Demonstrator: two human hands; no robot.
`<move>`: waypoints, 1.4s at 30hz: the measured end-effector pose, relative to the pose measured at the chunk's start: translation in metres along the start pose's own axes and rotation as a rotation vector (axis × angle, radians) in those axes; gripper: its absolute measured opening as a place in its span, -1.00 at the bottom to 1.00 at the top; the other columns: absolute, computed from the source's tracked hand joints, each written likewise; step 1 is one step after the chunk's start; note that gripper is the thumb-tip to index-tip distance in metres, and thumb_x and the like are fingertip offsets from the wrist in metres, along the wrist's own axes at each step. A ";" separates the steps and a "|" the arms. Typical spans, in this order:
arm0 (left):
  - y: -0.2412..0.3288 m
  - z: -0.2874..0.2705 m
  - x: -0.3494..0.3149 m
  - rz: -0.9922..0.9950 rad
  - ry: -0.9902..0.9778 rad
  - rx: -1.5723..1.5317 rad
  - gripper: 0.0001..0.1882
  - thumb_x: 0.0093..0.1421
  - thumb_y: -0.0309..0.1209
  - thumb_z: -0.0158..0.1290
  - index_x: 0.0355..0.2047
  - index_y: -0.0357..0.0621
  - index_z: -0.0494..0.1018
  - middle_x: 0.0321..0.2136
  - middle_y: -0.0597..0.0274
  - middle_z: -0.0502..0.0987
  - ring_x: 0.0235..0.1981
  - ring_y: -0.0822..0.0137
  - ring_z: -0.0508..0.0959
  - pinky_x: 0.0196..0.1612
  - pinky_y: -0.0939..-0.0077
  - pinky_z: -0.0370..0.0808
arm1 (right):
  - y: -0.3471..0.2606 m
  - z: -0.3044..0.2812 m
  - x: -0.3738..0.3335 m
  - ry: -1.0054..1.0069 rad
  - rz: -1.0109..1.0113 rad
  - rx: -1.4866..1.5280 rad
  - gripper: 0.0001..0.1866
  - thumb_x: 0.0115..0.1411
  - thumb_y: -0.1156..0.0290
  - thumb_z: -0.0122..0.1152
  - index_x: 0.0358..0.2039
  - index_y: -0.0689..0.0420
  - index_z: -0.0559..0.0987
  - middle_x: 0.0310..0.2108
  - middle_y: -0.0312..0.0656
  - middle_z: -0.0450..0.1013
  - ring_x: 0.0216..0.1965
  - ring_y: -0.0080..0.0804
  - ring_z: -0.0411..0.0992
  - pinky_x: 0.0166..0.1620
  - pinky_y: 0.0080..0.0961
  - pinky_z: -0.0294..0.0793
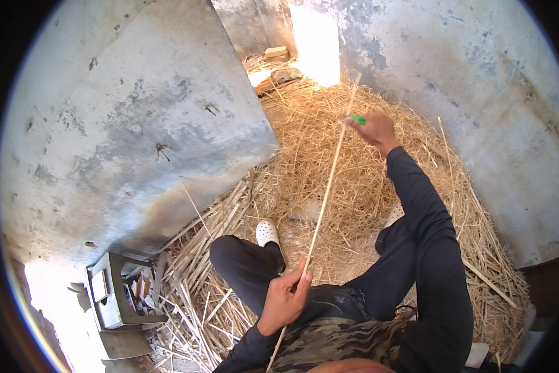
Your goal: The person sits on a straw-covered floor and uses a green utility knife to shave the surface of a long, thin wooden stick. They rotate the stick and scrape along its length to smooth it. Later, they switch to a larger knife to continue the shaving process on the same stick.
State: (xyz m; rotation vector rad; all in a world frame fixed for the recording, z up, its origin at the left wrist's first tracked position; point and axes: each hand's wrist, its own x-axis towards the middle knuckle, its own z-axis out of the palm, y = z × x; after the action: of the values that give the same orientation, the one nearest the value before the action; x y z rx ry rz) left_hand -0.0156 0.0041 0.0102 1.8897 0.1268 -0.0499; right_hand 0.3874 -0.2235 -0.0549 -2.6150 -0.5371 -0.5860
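Note:
A long, thin, pale stalk (pixel 326 198) slants from my lap up and away to the right. Near its lower part my left hand (pixel 285 299) pinches it between thumb and fingers. Far out along the stalk, my right hand (pixel 375 130) is closed on a small green object (pixel 357 119), perhaps a handle. That object lies against the stalk close to its far end. Its exact kind is hidden by the fingers and too small to tell.
Loose straw shavings (pixel 329 149) heap up ahead of my legs. Split stalks (pixel 211 286) lie in a pile at left, and more stalks (pixel 490 273) lie at right. Concrete walls (pixel 149 118) stand close on both sides. A small wooden cabinet (pixel 121 291) stands at lower left.

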 end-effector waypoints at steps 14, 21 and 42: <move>-0.005 -0.014 0.015 -0.207 -0.107 -0.164 -0.60 0.35 -0.31 -0.04 0.11 -0.27 0.41 -0.67 0.55 0.22 -0.66 0.67 0.18 -0.61 0.71 0.11 | 0.039 -0.044 -0.029 -0.108 0.285 0.124 -0.19 0.15 -0.51 -0.28 -0.85 -0.02 0.20 -0.82 -0.47 -0.01 -0.77 -0.60 -0.05 -0.66 -0.49 -0.15; -0.005 0.005 0.069 -0.162 -0.090 -0.536 -0.61 0.36 -0.33 -0.06 0.13 -0.25 0.39 -0.68 0.55 0.17 -0.67 0.68 0.14 -0.62 0.70 0.07 | -0.113 -0.075 -0.105 -0.153 -0.399 0.171 -0.21 0.04 -0.50 -0.04 -0.85 0.02 0.37 -0.91 -0.29 0.16 -0.86 -0.42 0.18 -0.74 -0.40 0.12; 0.022 -0.001 0.041 -0.021 0.069 -0.023 -0.56 0.20 -0.56 0.02 0.09 -0.48 0.34 -0.25 0.26 0.51 -0.22 0.59 0.39 -0.11 0.69 0.35 | -0.132 -0.060 -0.102 0.023 -0.448 0.220 -0.16 0.04 -0.56 -0.16 -0.88 0.02 0.31 -0.93 -0.33 0.14 -0.88 -0.46 0.17 -0.75 -0.41 0.13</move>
State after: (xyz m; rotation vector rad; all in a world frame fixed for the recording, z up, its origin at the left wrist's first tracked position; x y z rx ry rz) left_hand 0.0275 0.0010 0.0269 1.8681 0.1934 0.0027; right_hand 0.2239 -0.1675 -0.0142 -2.2841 -1.1269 -0.6472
